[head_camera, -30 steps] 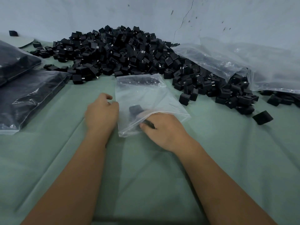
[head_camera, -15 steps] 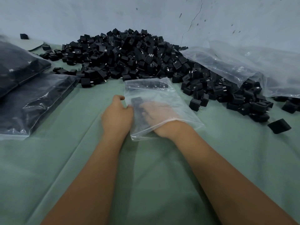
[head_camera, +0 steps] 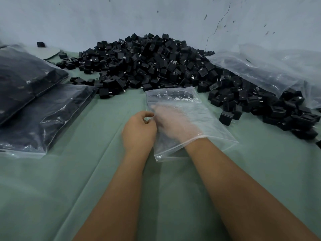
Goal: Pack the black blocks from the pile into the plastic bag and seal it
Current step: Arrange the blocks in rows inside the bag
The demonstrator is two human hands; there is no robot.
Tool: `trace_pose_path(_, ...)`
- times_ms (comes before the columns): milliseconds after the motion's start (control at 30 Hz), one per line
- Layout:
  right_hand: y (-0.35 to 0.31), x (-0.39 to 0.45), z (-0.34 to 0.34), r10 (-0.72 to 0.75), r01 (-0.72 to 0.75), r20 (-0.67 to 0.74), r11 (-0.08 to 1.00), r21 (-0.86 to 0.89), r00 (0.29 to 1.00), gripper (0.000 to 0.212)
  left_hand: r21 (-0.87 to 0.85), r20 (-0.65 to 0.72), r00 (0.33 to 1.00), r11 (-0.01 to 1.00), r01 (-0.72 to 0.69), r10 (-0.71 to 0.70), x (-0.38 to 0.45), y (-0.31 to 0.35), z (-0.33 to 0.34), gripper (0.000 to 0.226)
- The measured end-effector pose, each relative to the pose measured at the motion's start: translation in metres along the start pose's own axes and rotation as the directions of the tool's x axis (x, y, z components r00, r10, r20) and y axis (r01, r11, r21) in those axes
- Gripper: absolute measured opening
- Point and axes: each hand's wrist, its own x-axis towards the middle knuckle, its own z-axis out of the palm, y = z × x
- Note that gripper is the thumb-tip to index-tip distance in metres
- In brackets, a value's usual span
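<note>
A big pile of black blocks (head_camera: 147, 66) is heaped at the back of the bench (head_camera: 52, 188), right against the wall (head_camera: 104, 18), and it's spilled out toward the right. Two filled, dark bags (head_camera: 34, 108) are stacked on the left; crumpled clear bags (head_camera: 260, 72) are draped over the pile's right side.

The plastic bag (head_camera: 199, 122) is laid flat just in front of the pile, mouth toward the person. The right hand (head_camera: 173, 122) is pushed inside it, fingers spread fairly flat; what's under them can't be made out through the film. A row of dark blocks is seen at the bag's far end. The bag's left edge is pinched by the left hand (head_camera: 139, 131), fingers curled.
</note>
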Motion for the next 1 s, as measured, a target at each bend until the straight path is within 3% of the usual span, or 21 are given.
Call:
trace_pose_path(33, -0.001, -0.004, 0.001, -0.062, 0.06, -0.013, 0.995, -0.085, 0.998, 0.02, 0.014, 0.0, 1.0, 1.0, 0.002, -0.002, -0.001, 0.0, 0.0, 0.026)
trace_pose_path(100, 0.0, -0.018, 0.001, -0.042, 0.042, -0.006, 0.996, -0.085, 0.999, 0.01, 0.04, 0.003, 1.0, 0.999, 0.006, -0.006, -0.002, 0.002, -0.001, 0.029)
trace_pose_path(233, 0.008, -0.055, -0.004, 0.062, -0.064, 0.061, 0.998, 0.027, 0.996, 0.035, 0.158, 0.017, 1.0, 0.987, -0.009, 0.006, -0.002, 0.003, -0.007, 0.032)
trace_pose_path(400, 0.01, -0.104, -0.014, 0.164, -0.179, 0.155, 0.98, 0.092, 0.974, 0.032, 0.322, 0.023, 0.998, 0.945, -0.057, 0.052, -0.002, 0.001, -0.013, 0.031)
trace_pose_path(467, 0.001, -0.115, -0.018, 0.101, -0.109, 0.08, 0.989, 0.096, 0.992, 0.033, 0.414, 0.046, 0.995, 0.905, -0.098, 0.087, -0.002, 0.0, -0.012, 0.031)
trace_pose_path(533, -0.012, -0.119, -0.023, -0.081, 0.083, -0.147, 0.996, 0.01, 0.986, 0.031, 0.459, 0.058, 0.993, 0.88, -0.122, 0.107, -0.001, 0.0, -0.011, 0.03)
trace_pose_path(600, -0.023, -0.12, -0.025, -0.288, 0.281, -0.418, 0.956, -0.079, 0.862, 0.029, 0.476, 0.058, 0.992, 0.87, -0.129, 0.116, 0.001, -0.002, -0.01, 0.031)
trace_pose_path(700, -0.03, -0.12, -0.028, -0.467, 0.449, -0.67, 0.867, -0.217, 0.577, 0.026, 0.482, 0.055, 0.991, 0.866, -0.131, 0.12, 0.002, -0.003, -0.009, 0.031)
trace_pose_path(767, -0.023, -0.119, -0.035, -0.367, 0.397, -0.786, 0.902, -0.171, 0.498, 0.026, 0.48, 0.055, 0.99, 0.866, -0.141, 0.131, 0.002, -0.004, -0.009, 0.03)
trace_pose_path(867, 0.004, -0.12, -0.046, -0.011, 0.177, -0.879, 0.981, 0.084, 0.476, 0.027, 0.523, 0.052, 0.987, 0.838, -0.157, 0.153, 0.002, -0.005, -0.008, 0.03)
trace_pose_path(1000, 0.057, -0.122, -0.048, 0.449, -0.225, -0.741, 0.893, 0.39, 0.5, 0.02, 0.524, 0.078, 0.916, 0.766, -0.373, 0.393, -0.004, -0.001, -0.007, 0.026)
